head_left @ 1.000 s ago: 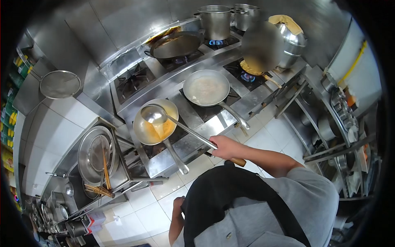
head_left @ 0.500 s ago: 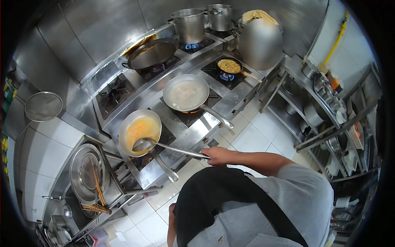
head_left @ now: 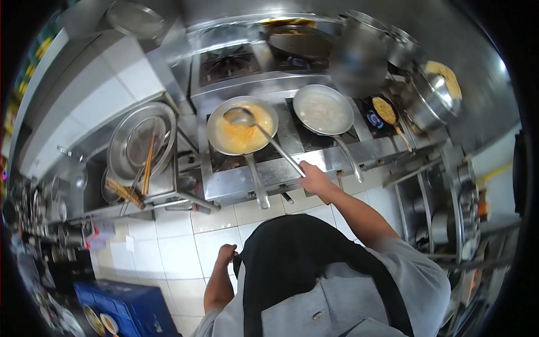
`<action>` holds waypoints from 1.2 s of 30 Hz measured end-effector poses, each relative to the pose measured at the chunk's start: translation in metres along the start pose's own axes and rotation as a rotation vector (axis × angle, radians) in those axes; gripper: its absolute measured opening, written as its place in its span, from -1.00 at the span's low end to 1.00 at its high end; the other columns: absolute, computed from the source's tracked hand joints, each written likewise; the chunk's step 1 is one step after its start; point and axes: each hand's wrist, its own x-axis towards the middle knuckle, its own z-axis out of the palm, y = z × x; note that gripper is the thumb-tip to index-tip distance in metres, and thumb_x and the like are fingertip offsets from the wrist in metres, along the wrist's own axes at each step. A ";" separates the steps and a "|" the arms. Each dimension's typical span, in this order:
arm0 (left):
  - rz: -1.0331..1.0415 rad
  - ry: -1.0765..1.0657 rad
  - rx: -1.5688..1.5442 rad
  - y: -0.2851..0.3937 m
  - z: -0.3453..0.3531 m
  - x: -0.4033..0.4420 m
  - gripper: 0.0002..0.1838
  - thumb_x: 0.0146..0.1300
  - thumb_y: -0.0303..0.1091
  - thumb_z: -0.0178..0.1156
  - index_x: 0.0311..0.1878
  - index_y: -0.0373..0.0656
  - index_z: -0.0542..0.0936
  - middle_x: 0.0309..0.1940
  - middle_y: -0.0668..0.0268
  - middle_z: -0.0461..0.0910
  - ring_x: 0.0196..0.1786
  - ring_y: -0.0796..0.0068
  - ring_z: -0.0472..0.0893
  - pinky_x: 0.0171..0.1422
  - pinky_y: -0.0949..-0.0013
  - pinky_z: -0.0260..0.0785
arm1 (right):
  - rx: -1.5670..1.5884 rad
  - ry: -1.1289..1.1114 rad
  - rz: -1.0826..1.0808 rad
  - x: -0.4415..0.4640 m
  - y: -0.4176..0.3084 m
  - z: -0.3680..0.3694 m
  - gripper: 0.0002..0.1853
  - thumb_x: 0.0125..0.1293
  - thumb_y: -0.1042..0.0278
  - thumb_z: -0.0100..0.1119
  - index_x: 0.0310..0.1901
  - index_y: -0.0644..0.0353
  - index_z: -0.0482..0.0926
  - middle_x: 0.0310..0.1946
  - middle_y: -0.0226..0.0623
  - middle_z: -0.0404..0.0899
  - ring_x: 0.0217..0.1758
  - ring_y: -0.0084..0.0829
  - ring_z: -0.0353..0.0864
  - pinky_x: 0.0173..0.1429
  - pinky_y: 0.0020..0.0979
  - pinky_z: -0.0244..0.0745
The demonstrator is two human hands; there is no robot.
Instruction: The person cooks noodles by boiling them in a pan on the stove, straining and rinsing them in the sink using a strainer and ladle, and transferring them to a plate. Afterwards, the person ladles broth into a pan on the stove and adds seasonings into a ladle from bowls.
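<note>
My right hand (head_left: 315, 178) is closed around the handle of a metal ladle (head_left: 278, 149). The ladle's bowl (head_left: 240, 116) rests in the orange-yellow liquid of the left frying pan (head_left: 214, 133), whose handle (head_left: 257, 182) points toward me and is not held. Beside it on the stove stands a second frying pan (head_left: 349, 118) with a pale, whitish liquid. My left hand (head_left: 227, 254) is low by the side of my apron, its fingers curled; whatever they may hold is hidden.
Farther right, a small dark pan (head_left: 384, 110) holds yellow food. A large dark wok (head_left: 299, 44) and tall pots stand behind. On the left, a steel bowl (head_left: 115, 146) has a strainer and chopsticks (head_left: 148, 165) on it. A blue crate (head_left: 126, 303) lies lower left; shelving (head_left: 432, 213) stands right.
My view has turned left, so the stove appears more level and the blue crate shows. The ladle's bowl has moved toward the pan's far side. My left hand has come into view.
</note>
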 end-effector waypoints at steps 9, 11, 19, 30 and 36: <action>-0.594 -0.031 -0.730 0.038 -0.005 -0.022 -0.68 0.30 -0.19 0.08 -0.12 -0.30 0.53 -0.36 0.14 0.65 -0.49 0.32 0.65 -0.52 0.30 0.53 | 0.002 0.227 -0.122 0.033 0.024 0.016 -0.66 0.08 0.48 0.16 -0.08 0.35 0.43 -0.29 0.07 0.58 -0.28 0.00 0.65 -0.28 -0.18 0.55; -0.535 -0.057 -0.661 0.032 0.006 -0.020 -0.69 0.31 -0.20 0.08 -0.12 -0.29 0.53 -0.36 0.16 0.65 -0.50 0.35 0.64 -0.53 0.30 0.52 | -0.041 0.212 -0.154 0.032 0.026 0.015 -0.68 0.09 0.49 0.15 -0.09 0.37 0.43 -0.32 0.06 0.58 -0.36 -0.06 0.65 -0.37 -0.22 0.53; -0.526 -0.073 -0.655 0.034 0.000 -0.006 -0.70 0.29 -0.21 0.06 -0.18 -0.31 0.54 -0.41 0.16 0.64 -0.54 0.38 0.62 -0.54 0.29 0.52 | 0.435 -0.270 0.136 -0.004 -0.027 -0.015 -0.76 0.12 0.51 0.12 -0.16 0.35 0.45 -0.55 -0.23 0.42 -0.67 -0.44 0.47 -0.61 -0.39 0.33; -0.744 -0.003 -0.890 0.059 -0.039 0.005 -0.65 0.22 -0.19 0.08 -0.16 -0.35 0.54 -0.41 0.14 0.64 -0.53 0.35 0.62 -0.53 0.27 0.53 | 0.525 -0.368 0.219 -0.047 -0.045 -0.043 -0.79 0.10 0.53 0.12 -0.20 0.36 0.46 -0.55 -0.30 0.41 -0.70 -0.47 0.45 -0.63 -0.40 0.36; -0.642 -0.043 -0.793 0.044 -0.012 -0.002 -0.66 0.30 -0.14 0.11 -0.25 -0.31 0.58 -0.43 0.11 0.63 -0.51 0.29 0.64 -0.51 0.21 0.53 | 0.370 -0.251 0.089 -0.074 -0.029 -0.048 -0.80 0.11 0.47 0.12 -0.24 0.37 0.44 -0.54 -0.23 0.46 -0.70 -0.43 0.53 -0.62 -0.34 0.43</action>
